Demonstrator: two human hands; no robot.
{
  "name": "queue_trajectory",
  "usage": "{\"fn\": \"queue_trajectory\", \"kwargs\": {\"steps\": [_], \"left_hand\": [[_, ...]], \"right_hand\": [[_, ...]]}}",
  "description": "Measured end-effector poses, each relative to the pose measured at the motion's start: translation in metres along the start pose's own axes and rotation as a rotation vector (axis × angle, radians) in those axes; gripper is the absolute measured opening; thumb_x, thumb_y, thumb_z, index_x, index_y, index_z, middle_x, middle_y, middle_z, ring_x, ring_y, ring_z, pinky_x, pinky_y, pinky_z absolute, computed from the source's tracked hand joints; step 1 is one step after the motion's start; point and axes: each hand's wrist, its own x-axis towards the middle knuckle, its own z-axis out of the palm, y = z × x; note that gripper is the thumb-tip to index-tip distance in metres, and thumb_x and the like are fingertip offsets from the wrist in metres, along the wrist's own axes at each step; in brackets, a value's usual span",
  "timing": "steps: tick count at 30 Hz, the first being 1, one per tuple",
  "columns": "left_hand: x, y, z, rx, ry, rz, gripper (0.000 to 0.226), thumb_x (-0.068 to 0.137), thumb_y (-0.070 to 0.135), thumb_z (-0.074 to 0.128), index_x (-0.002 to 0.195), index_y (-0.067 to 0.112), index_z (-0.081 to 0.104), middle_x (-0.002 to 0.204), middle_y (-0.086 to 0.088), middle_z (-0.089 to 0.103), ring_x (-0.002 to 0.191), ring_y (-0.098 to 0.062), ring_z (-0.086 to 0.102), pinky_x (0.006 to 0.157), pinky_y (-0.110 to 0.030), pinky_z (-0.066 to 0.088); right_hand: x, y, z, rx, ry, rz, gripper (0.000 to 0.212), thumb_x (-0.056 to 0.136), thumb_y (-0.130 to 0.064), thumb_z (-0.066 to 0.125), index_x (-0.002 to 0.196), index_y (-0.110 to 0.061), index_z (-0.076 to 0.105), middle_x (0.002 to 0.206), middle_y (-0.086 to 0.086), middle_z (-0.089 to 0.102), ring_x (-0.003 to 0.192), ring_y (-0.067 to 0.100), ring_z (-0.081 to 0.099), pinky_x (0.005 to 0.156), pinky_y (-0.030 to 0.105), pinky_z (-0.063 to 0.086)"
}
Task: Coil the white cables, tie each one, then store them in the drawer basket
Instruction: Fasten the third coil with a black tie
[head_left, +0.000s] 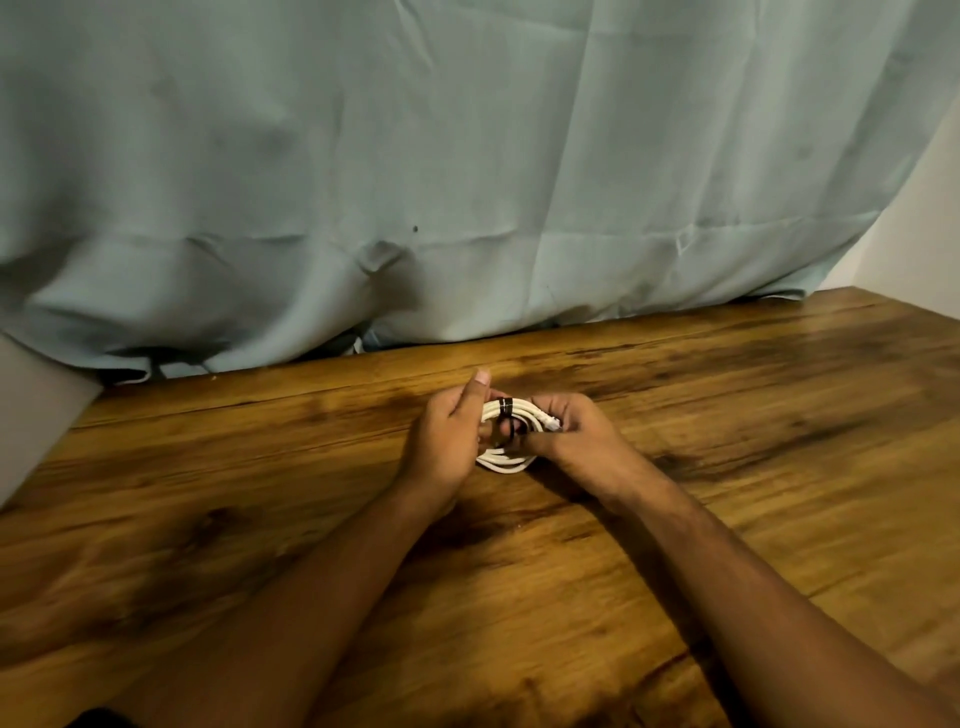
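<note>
– White cable (501, 458), coiled: you have it between both hands, over the middle of the wooden surface (737, 415).

– Agreed. Your left hand (445, 441) curls round the coil's left side and grips it, with the thumb sticking straight up.

– And your right hand (577, 432) is wrapped round the right side, gripping too. A pale plug (555, 424) pokes out by your fingers there.

– A black tie (505, 407) bands the far arc of the coil, right between your two hands. A second dark bit shows inside the loop by your fingertips. I can't tell whether it belongs to the same tie.

– Any print on that tie or on the plug is too small to read.

– The near arc of the coil hangs low beneath your hands. Whether it touches the surface, I can't tell.

– Behind your hands, a pale blue-green cloth (467, 156) hangs down to the far edge of the surface, creased all over and rumpled along its bottom.

– Past the cloth's right edge you have a strip of plain pale wall (924, 218), meeting the surface at the far right corner.
</note>
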Motion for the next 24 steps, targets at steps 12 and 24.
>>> {"fn": "queue_trajectory", "kwargs": {"steps": [12, 24], "left_hand": [[0.002, 0.002, -0.001, -0.066, 0.034, -0.102, 0.037, 0.106, 0.042, 0.047, 0.087, 0.016, 0.065, 0.047, 0.008, 0.036, 0.035, -0.002, 0.029, 0.034, -0.012, 0.019], [0.009, -0.008, -0.006, 0.053, 0.084, 0.000, 0.041, 0.104, 0.050, 0.047, 0.085, 0.021, 0.069, 0.047, 0.013, 0.041, 0.039, -0.004, 0.031, 0.044, -0.021, 0.020]], "right_hand": [[-0.002, 0.000, 0.005, -0.098, 0.232, -0.253, 0.023, 0.086, 0.001, 0.078, 0.105, -0.002, 0.066, 0.094, 0.020, 0.068, 0.083, 0.018, 0.064, 0.078, 0.039, 0.056], [0.003, -0.003, 0.000, -0.255, 0.344, -0.445, 0.002, 0.090, -0.009, 0.077, 0.089, -0.008, 0.075, 0.090, 0.003, 0.070, 0.087, 0.018, 0.067, 0.079, 0.029, 0.053]]}}
